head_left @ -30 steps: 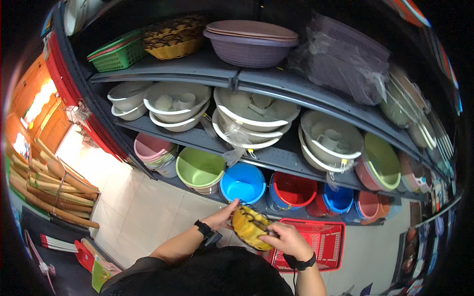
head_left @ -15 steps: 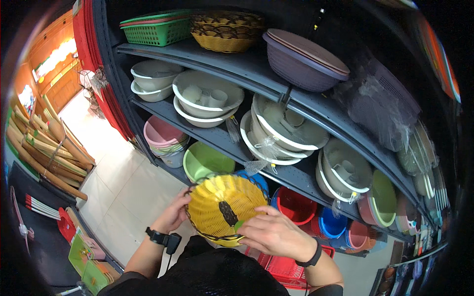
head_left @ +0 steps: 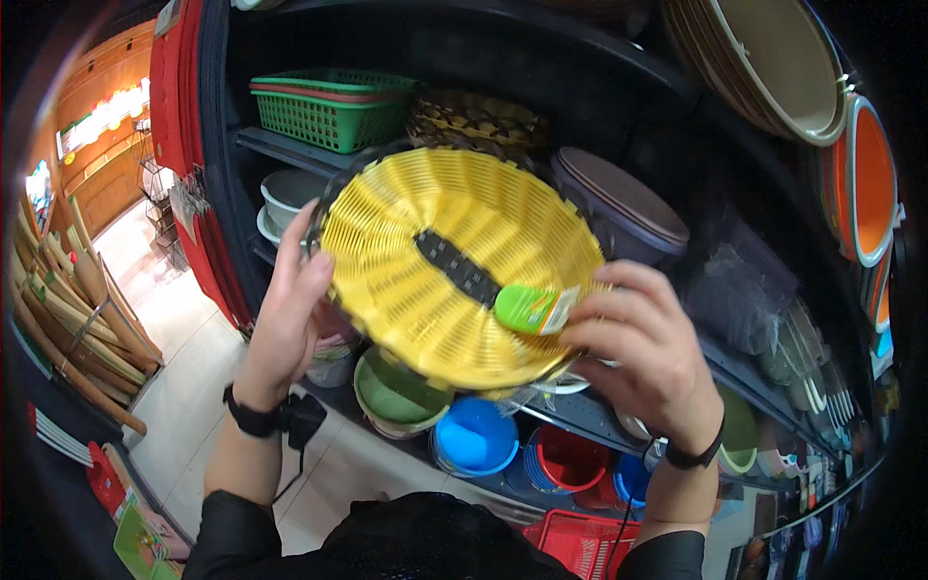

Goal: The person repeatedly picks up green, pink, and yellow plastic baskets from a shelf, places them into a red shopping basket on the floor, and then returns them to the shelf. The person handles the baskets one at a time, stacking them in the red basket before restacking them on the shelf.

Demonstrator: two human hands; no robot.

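A yellow woven oval basket [head_left: 483, 213] with a dark braided rim is raised in front of me, its inside tilted toward me. My left hand [head_left: 283, 324] grips the rim on the left, thumb on the near side. My right hand [head_left: 646, 348] is closed at the basket's right edge. Its fingertips touch a small green and white tag [head_left: 527, 309] lying inside, beside a dark woven strip [head_left: 454, 266] in the basket's bottom. Behind it, partly covered, a stack of similar baskets [head_left: 483, 116] sits on the shelf.
Green plastic baskets [head_left: 319, 111] and purple basins [head_left: 619, 198] share that dark shelf. Below are a green basin [head_left: 401, 387], blue buckets [head_left: 474, 435] and red buckets [head_left: 570, 456]. A red shopping basket [head_left: 580, 541] is low at right. Wooden handles [head_left: 82, 319] lean at left.
Both hands have lifted the yellow basket up toward the upper shelf, and it appears larger. My view has tilted upward, and the green tag now shows more fully.
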